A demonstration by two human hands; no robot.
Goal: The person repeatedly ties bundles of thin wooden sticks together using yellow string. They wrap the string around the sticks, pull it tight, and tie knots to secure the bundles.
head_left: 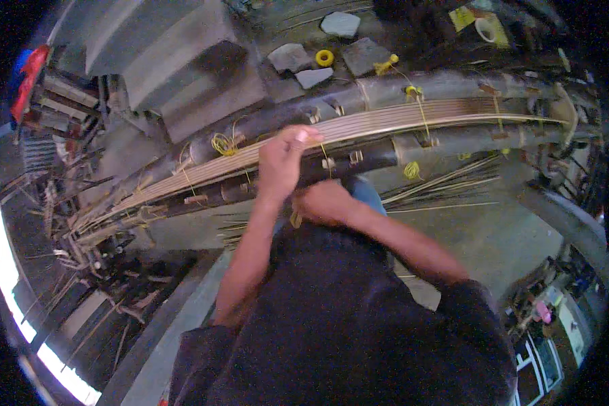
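Here, the left hand [283, 162] curls against strips [386, 120], right hand [325, 201] nearer the body, grips unclear; markings on a yellow sheet [461, 18] blur.

Thin strips [379, 124] are borne between two dark poles [389, 90]. Sticks [446, 181] and flat stones [341, 24] are carried by the floor [514, 230].
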